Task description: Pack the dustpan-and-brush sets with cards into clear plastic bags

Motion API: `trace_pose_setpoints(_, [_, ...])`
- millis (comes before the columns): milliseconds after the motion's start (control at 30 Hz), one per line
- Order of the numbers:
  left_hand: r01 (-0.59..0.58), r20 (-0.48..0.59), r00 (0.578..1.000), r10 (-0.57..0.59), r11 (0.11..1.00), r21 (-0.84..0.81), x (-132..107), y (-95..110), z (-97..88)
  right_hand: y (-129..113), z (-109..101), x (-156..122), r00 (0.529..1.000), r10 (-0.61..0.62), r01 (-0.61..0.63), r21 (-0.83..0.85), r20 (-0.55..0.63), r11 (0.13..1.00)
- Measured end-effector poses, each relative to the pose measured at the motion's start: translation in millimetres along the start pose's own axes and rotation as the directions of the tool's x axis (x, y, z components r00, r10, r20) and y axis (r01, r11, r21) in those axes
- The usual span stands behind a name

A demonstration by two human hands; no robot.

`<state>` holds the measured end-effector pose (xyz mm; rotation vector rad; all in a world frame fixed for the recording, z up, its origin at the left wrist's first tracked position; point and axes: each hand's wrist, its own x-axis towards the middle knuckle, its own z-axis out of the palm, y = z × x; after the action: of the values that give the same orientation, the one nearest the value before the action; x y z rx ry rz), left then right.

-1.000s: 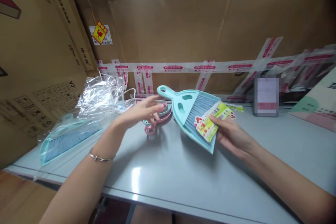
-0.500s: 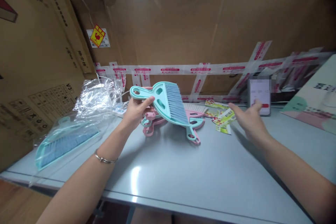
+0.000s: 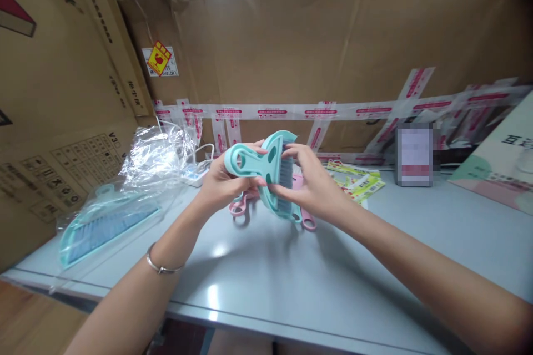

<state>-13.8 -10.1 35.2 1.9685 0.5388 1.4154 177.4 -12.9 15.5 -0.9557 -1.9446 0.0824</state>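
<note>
A teal hand brush (image 3: 266, 169) with grey-blue bristles is held up above the grey table (image 3: 291, 283). My left hand (image 3: 222, 180) is closed round its handle. My right hand (image 3: 310, 183) grips the bristle end, with the fingers curled over the brush head. Under the brush, pink and teal brushes or dustpans (image 3: 306, 219) lie in a small pile on the table, partly hidden by both hands.
A bagged teal brush set (image 3: 106, 224) lies at the left beside crumpled clear plastic bags (image 3: 156, 152). Yellow-green paper labels (image 3: 358, 183) and a phone (image 3: 416, 155) stand at the back right. Taped cardboard boxes (image 3: 316, 44) wall the back and left; a printed box (image 3: 499, 166) sits at the right.
My right hand let go of the label and dustpan, reached toward the phone, then came back to grip the brush head. My left hand picked up the teal brush and turned it.
</note>
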Motion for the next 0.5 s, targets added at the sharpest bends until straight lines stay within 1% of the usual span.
trace_pose_setpoints(100, [-0.063,-0.027,0.997,0.066,0.994,0.084,0,-5,2.7,-1,4,4,0.996,0.079,-0.076,0.060,-0.034,0.995])
trace_pose_setpoints(167, [-0.117,-0.046,0.991,0.126,0.982,0.151,0,-8,4.9,0,4,5,0.993,0.117,-0.113,0.102,-0.031,0.988])
trace_pose_setpoints(267, [-0.167,-0.023,0.984,0.178,0.953,0.252,0,-11,1.1,4,-6,3,0.987,0.158,-0.159,0.166,0.016,0.973])
trace_pose_setpoints(300, [-0.169,-0.044,0.981,0.189,0.943,0.288,1,-11,-3.0,6,-11,2,0.985,0.174,-0.174,0.192,0.016,0.966])
trace_pose_setpoints(333, [-0.160,-0.088,0.976,0.198,0.934,0.320,1,-11,-8.6,10,-16,0,0.981,0.193,-0.188,0.214,0.002,0.958])
trace_pose_setpoints(400, [-0.115,-0.234,0.949,0.211,0.923,0.367,4,-11,-22.4,20,-26,-3,0.970,0.232,-0.211,0.220,-0.071,0.952])
trace_pose_setpoints(467, [-0.080,-0.362,0.898,0.250,0.902,0.425,6,-14,-35.4,36,-31,-6,0.962,0.228,-0.210,0.131,-0.149,0.969])
trace_pose_setpoints(500, [-0.071,-0.397,0.872,0.286,0.877,0.476,7,-18,-40.0,45,-31,-7,0.967,0.203,-0.197,0.053,-0.153,0.979])
